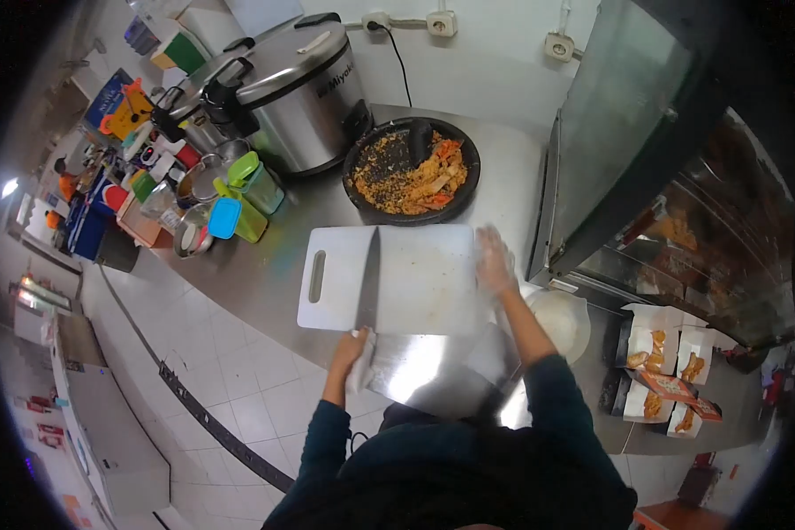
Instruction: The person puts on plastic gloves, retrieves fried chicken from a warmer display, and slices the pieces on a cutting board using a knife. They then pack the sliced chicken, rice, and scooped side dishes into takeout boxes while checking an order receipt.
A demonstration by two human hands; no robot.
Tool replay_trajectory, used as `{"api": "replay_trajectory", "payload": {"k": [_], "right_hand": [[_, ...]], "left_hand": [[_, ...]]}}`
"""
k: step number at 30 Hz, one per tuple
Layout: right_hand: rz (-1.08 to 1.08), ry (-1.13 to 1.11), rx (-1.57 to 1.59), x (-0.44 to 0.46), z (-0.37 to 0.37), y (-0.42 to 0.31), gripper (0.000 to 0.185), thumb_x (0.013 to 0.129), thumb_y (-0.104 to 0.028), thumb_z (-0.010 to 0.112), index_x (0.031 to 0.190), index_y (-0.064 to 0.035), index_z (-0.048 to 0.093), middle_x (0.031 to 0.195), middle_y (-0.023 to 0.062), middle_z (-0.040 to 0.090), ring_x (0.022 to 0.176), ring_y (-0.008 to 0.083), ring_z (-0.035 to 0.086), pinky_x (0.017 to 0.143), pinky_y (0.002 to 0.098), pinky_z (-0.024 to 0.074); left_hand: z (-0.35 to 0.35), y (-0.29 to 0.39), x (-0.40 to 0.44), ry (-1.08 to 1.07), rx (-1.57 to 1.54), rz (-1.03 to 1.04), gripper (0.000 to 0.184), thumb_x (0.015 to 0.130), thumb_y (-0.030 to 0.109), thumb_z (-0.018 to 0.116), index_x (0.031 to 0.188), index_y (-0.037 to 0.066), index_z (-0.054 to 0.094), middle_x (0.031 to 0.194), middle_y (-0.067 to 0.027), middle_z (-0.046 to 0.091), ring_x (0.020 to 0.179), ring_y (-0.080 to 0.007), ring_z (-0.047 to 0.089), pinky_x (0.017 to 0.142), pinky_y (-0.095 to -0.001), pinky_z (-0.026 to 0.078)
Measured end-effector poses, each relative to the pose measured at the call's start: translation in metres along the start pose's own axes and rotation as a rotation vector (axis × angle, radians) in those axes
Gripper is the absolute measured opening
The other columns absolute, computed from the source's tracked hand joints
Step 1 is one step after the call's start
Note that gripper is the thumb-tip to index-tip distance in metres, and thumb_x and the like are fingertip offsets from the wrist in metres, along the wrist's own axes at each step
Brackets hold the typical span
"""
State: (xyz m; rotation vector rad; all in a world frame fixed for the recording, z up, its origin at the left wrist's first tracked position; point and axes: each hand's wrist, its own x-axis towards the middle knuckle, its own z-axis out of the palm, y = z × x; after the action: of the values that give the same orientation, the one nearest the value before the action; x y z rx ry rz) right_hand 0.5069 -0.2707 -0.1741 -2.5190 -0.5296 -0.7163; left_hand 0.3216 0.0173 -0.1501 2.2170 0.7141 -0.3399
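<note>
A white cutting board [428, 283] with a handle slot lies on the steel counter. Across its left part stretches the wide blade of a knife [371, 278], its tip at the far edge. My left hand [351, 347] is closed at the blade's near end, by the board's front edge. A white, cloth-like piece [361, 364] hangs beside those fingers; the knife's handle is not clearly visible. At the board's right edge, my right hand [495, 263] has its fingers stretched out and holds nothing. It is slightly blurred and seems to wear a clear plastic glove.
Behind the board sits a dark stone mortar [473, 181] with crumbly orange-brown food and a pestle. Large steel cookers [300, 97] and plastic containers [249, 223] stand at the left. A glass cabinet [623, 132], a pale round bowl [564, 325] and boxes of fried food [649, 353] are right.
</note>
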Motion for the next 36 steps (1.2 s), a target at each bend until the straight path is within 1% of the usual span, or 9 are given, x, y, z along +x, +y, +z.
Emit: {"api": "replay_trajectory", "payload": {"k": [3,9,17,23,25,26,29,32,36], "right_hand": [[0.386,-0.499,0.067,0.044,-0.007,-0.003,0.032,0.07,-0.012,0.045,0.1,-0.0051,0.053,0.097,0.0182,0.053,0.095,0.0339,0.048,0.081,0.0419,0.0385],[0.309,-0.365,0.09,-0.005,-0.012,-0.025,0.03,0.077,-0.03,0.044,0.093,-0.0064,0.054,0.091,0.0196,0.055,0.084,0.0374,0.05,0.073,0.0438,0.0396],[0.475,0.011,0.102,-0.069,0.012,-0.075,0.058,0.075,-0.04,0.05,0.116,-0.001,0.036,0.113,0.0199,0.04,0.102,0.0343,0.041,0.086,0.0441,0.0344],[0.648,-0.19,0.03,-0.04,-0.015,-0.101,0.06,0.074,-0.034,0.054,0.122,-0.0056,0.032,0.122,0.0187,0.033,0.113,0.0332,0.032,0.091,0.0444,0.029],[0.547,-0.107,-0.103,-0.05,-0.01,-0.1,0.059,0.069,-0.031,0.059,0.115,0.0002,0.038,0.113,0.0218,0.039,0.103,0.0351,0.039,0.085,0.044,0.0355],[0.496,-0.06,-0.167,-0.054,-0.006,-0.099,0.059,0.067,-0.029,0.062,0.111,0.0032,0.041,0.109,0.0234,0.042,0.099,0.0361,0.043,0.081,0.0438,0.0388],[0.48,0.01,-0.057,-0.066,-0.002,-0.089,0.056,0.064,-0.026,0.064,0.109,0.0018,0.044,0.108,0.0219,0.044,0.1,0.0365,0.043,0.081,0.0436,0.0393],[0.474,-0.025,-0.013,-0.071,-0.012,-0.097,0.057,0.062,-0.024,0.066,0.109,-0.0002,0.044,0.107,0.0202,0.044,0.1,0.0362,0.042,0.082,0.0437,0.0379],[0.538,-0.05,0.041,-0.06,-0.031,-0.114,0.056,0.063,-0.022,0.064,0.111,-0.0027,0.041,0.105,0.0183,0.043,0.097,0.0354,0.043,0.081,0.0444,0.0371]], "left_hand": [[0.022,-0.017,0.003,-0.069,-0.095,0.09,0.051,0.077,0.041,0.047,0.081,-0.008,0.056,0.074,-0.0276,0.056,0.077,-0.0389,0.056,0.07,-0.0401,0.042],[0.015,-0.003,0.043,-0.248,0.049,0.296,0.049,0.076,0.045,0.046,0.075,-0.003,0.058,0.069,-0.0227,0.057,0.065,-0.0345,0.056,0.064,-0.0408,0.043],[0.019,0.051,0.1,-0.443,0.184,0.552,0.049,0.075,0.046,0.048,0.067,-0.001,0.058,0.061,-0.0205,0.056,0.058,-0.0323,0.055,0.057,-0.0407,0.042],[0.043,0.012,0.04,-0.572,0.223,0.391,0.052,0.076,0.046,0.05,0.082,-0.004,0.057,0.071,-0.0227,0.058,0.064,-0.0315,0.057,0.062,-0.0394,0.044],[0.079,-0.007,0.01,-0.39,0.007,0.484,0.051,0.077,0.042,0.05,0.089,-0.007,0.054,0.087,-0.0264,0.055,0.084,-0.0377,0.053,0.073,-0.0415,0.041],[0.09,-0.003,0.001,-0.498,0.003,0.34,0.048,0.078,0.04,0.05,0.094,-0.006,0.053,0.091,-0.0263,0.054,0.087,-0.0368,0.052,0.075,-0.0393,0.041],[0.088,0.043,-0.04,-0.525,-0.336,0.324,0.039,0.08,0.033,0.049,0.086,-0.004,0.056,0.08,-0.0228,0.057,0.076,-0.0322,0.055,0.07,-0.0368,0.042],[0.134,0.034,-0.031,-0.533,-0.297,0.253,0.038,0.08,0.036,0.049,0.081,-0.001,0.058,0.071,-0.0174,0.057,0.065,-0.0252,0.054,0.064,-0.0349,0.042],[0.137,0.038,-0.032,-0.457,-0.133,0.221,0.035,0.08,0.033,0.05,0.089,-0.001,0.055,0.073,-0.0152,0.058,0.064,-0.026,0.054,0.061,-0.0363,0.042]]}}
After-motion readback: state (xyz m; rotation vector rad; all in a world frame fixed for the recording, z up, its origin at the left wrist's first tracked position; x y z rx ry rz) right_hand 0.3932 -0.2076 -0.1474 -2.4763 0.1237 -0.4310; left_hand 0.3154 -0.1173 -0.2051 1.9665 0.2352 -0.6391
